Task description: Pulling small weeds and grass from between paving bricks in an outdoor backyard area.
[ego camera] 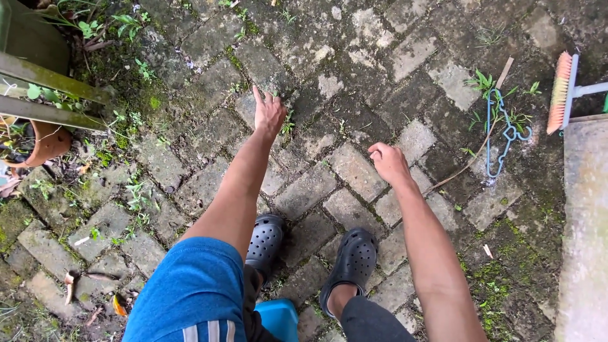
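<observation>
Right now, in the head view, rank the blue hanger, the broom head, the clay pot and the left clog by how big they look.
1. blue hanger
2. broom head
3. left clog and clay pot: unsure, since the clog is nearer the camera and the pot is partly hidden.

The paving bricks [354, 171] are showing grey in a herringbone pattern, green moss creeping along the joints; the clogs [354, 256] are looking black and dotted with holes; the shorts [190, 291] are showing blue with white stripes — the hanger [500, 133] light blue, the brush bristles [560, 92] orange-pink, the pot [45, 144] terracotta.
</observation>
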